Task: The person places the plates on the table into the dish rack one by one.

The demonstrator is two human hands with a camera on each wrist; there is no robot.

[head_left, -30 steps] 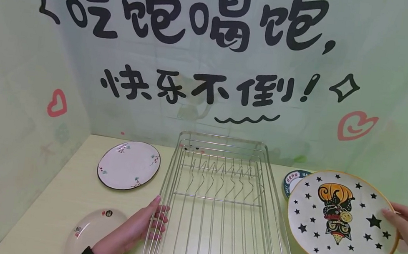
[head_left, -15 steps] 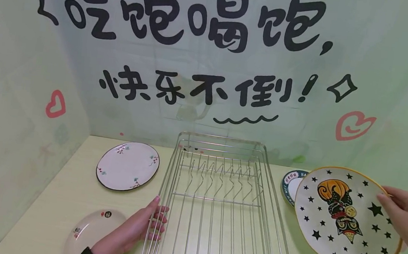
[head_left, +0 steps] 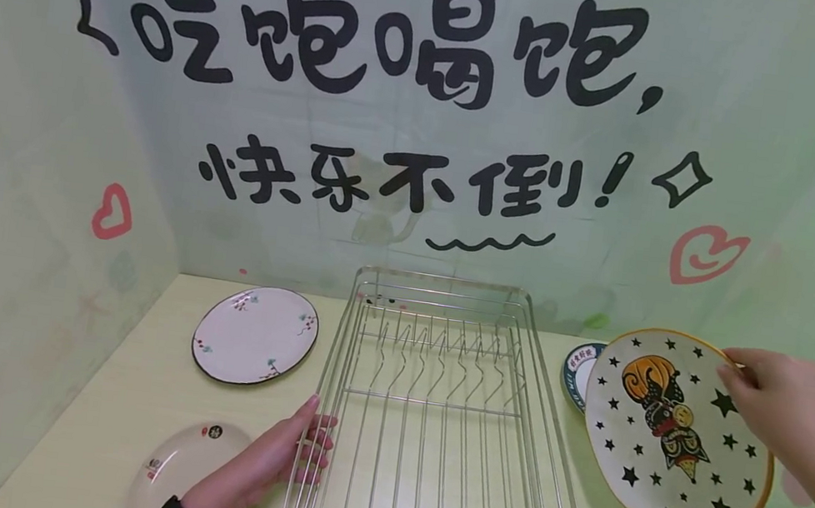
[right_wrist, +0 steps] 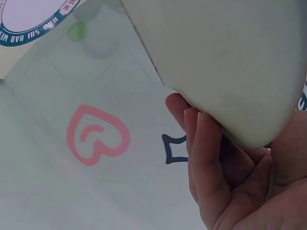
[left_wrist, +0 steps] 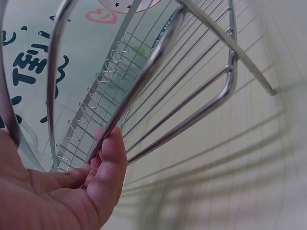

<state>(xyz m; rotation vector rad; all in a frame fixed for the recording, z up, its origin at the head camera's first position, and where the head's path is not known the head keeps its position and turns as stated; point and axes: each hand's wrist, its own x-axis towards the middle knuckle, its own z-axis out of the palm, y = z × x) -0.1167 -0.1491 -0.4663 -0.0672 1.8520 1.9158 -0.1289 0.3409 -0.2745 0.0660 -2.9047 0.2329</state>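
Observation:
A wire dish rack [head_left: 436, 404] stands in the middle of the table. My left hand [head_left: 271, 461] grips its left side, the fingers curled round a wire in the left wrist view, where the hand [left_wrist: 81, 187] shows from below. At the right, my right hand [head_left: 796, 424] pinches the rim of a white plate [head_left: 654, 475] with an orange edge, black stars and a cat-like figure. The plate is tilted and held up, facing me. From the right wrist view I see the plate's plain back [right_wrist: 225, 57], with the fingers of my right hand [right_wrist: 230, 177] against its edge.
A blue-rimmed plate [head_left: 577, 377] lies at the back right, partly hidden behind the star plate. At the left lie a white floral plate [head_left: 254, 337] and, nearer, a cream plate [head_left: 183, 463] partly covered by my left forearm. A printed cloth [head_left: 288, 240] walls the table.
My right hand has moved left and slid up round the rim toward the top of the star plate, which has turned and shifted slightly. My left hand stays on the rack.

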